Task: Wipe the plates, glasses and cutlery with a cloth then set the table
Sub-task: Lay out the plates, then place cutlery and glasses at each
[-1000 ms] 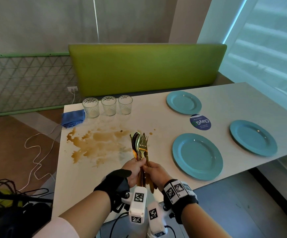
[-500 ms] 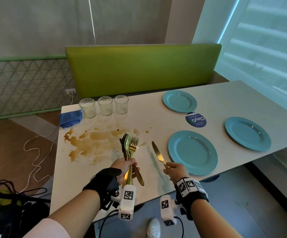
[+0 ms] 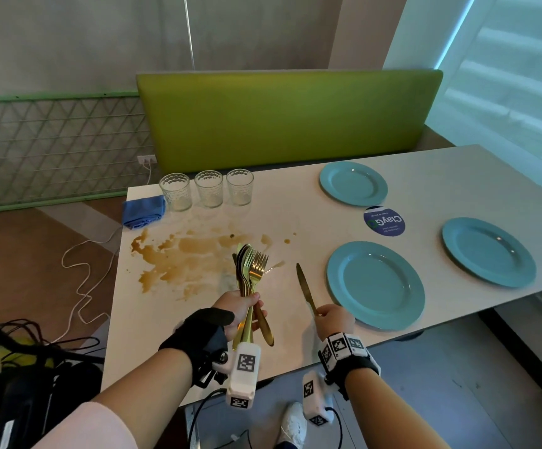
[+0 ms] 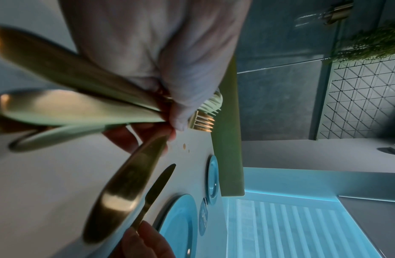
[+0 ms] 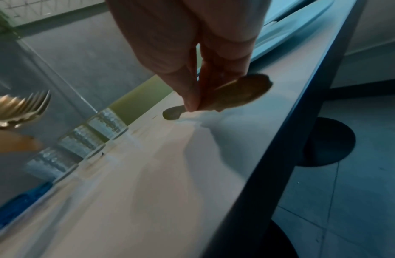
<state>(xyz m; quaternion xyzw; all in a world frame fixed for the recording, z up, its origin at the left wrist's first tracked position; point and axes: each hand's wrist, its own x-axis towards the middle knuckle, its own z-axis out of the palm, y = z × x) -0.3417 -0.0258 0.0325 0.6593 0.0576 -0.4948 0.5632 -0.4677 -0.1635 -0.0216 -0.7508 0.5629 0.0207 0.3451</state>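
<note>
your right hand (image 3: 333, 319) pinches the knife (image 3: 305, 288), blade toward 11; nearest plate (image 3: 375, 284) sits just at 3. left hand (image 3: 237, 314) grips remaining cutlery (image 3: 250, 270).

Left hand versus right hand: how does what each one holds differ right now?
The left hand grips a bundle of gold cutlery, forks and spoons fanned upward; the right hand pinches one gold knife by its handle. The bundle is over the brown spill; the knife is beside the nearest blue plate. Both point away from the person.
</note>
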